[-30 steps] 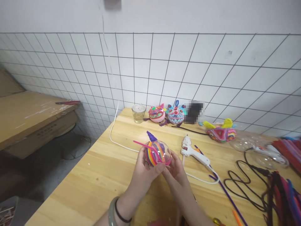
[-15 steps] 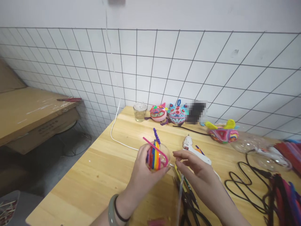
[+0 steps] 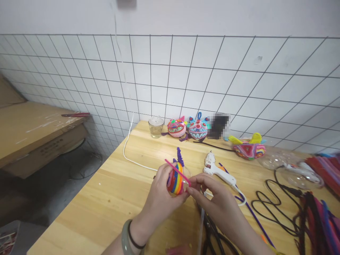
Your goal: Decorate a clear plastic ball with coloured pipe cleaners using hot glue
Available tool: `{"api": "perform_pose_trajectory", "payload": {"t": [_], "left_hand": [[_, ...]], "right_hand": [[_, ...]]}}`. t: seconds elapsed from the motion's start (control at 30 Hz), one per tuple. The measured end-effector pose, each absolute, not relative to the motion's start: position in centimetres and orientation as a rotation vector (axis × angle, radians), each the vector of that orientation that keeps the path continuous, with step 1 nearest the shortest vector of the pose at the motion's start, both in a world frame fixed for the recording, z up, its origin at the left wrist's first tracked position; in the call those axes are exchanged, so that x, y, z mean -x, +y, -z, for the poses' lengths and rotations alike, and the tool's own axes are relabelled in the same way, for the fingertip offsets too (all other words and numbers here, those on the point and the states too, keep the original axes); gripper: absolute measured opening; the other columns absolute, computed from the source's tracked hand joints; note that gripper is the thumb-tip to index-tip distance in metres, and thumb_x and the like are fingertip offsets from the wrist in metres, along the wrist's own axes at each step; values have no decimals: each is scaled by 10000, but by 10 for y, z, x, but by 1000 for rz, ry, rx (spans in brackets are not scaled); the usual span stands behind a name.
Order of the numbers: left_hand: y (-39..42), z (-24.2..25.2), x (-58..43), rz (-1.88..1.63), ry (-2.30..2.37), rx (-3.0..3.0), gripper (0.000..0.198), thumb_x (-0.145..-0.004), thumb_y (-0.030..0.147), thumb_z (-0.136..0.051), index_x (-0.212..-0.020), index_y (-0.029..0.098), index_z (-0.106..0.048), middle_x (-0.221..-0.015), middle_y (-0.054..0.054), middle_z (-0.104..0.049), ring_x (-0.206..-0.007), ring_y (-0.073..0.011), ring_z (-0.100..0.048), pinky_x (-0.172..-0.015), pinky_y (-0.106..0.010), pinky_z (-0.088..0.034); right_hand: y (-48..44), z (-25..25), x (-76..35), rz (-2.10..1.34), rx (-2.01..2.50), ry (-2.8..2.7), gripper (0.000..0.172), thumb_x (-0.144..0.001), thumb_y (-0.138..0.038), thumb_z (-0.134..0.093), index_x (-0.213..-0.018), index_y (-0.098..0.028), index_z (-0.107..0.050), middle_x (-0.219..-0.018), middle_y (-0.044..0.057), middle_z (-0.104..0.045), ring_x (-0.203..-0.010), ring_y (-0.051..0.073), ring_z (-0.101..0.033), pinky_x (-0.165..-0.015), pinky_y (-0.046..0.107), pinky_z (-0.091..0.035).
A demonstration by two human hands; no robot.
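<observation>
My left hand [image 3: 160, 191] is wrapped round a clear plastic ball [image 3: 175, 180] covered partly with pipe cleaners in rainbow stripes. A coiled purple pipe cleaner [image 3: 180, 157] sticks up from its top. Across the ball's front runs a pink pipe cleaner [image 3: 177, 170], its upper end free. Fingertips of my right hand [image 3: 208, 191] pinch that pink strip at the ball's right side. Just beyond my right hand lies a white hot glue gun [image 3: 219, 170]. Black-handled scissors [image 3: 212, 230] rest partly hidden under my right wrist.
Along the wall stand a glass cup [image 3: 156, 127], a pink decorated ball [image 3: 176, 128], a blue one [image 3: 198, 129] and a yellow-eared one [image 3: 249, 148]. Clear plastic shells [image 3: 278, 159], a black cable [image 3: 268, 212] and bundles of pipe cleaners [image 3: 325, 177] lie at right.
My right hand has moved left to the ball and closed on the pink pipe cleaner, whose bent end was loose before. The ball has turned slightly in my left hand.
</observation>
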State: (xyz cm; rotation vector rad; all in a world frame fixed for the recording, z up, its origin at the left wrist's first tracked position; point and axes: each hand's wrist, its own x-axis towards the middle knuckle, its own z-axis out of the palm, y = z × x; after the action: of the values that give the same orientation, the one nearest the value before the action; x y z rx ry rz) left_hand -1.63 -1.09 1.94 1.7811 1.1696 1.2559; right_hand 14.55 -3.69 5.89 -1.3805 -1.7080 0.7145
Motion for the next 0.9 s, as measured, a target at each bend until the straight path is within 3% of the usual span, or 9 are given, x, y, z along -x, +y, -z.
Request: {"api": "perform_pose_trajectory", "payload": {"t": [0.37,0.63,0.77,0.9], "left_hand": [[-11,-20,12,-1185,1130,-1601,551,-669,318,-792,-1154,209,-554,-1062,-80,-635,-1008,-264,-638,-885,-405,-518],[-8,-16,15,-1222,1166,-1643,584,-656,274,-784,-1174,201,-526,-1149,-104,-599,-1069,-280,-608,-915,-422,-496],[-2,-12,20,-1291,1196,-1519,624,-628,285,-806,-1170,201,-508,-1161,-105,-593,-1089,-290,-594,-938,-435,-480],[2,-11,23,-1338,1206,-1328,687,-622,314,-818,-1203,199,-470,-1200,-111,-583,-1114,-287,-579,-969,-440,-466]], "right_hand": [[-35,-57,-147,-673,1371,-1746,124,-836,-251,-574,-753,-223,-662,-683,1,-626,-637,163,-566,-616,257,-482],[-34,-55,-152,-615,1351,-1785,160,-865,-293,-566,-901,-199,-690,-776,33,-686,-713,172,-635,-672,258,-523],[-23,-50,-189,-507,1586,-1732,329,-935,-429,-459,-971,-171,-660,-910,88,-738,-782,195,-699,-692,274,-557],[-8,-27,-230,-99,1969,-1818,288,-946,-312,-430,-1055,-154,-645,-896,100,-744,-791,232,-703,-676,312,-552]]}}
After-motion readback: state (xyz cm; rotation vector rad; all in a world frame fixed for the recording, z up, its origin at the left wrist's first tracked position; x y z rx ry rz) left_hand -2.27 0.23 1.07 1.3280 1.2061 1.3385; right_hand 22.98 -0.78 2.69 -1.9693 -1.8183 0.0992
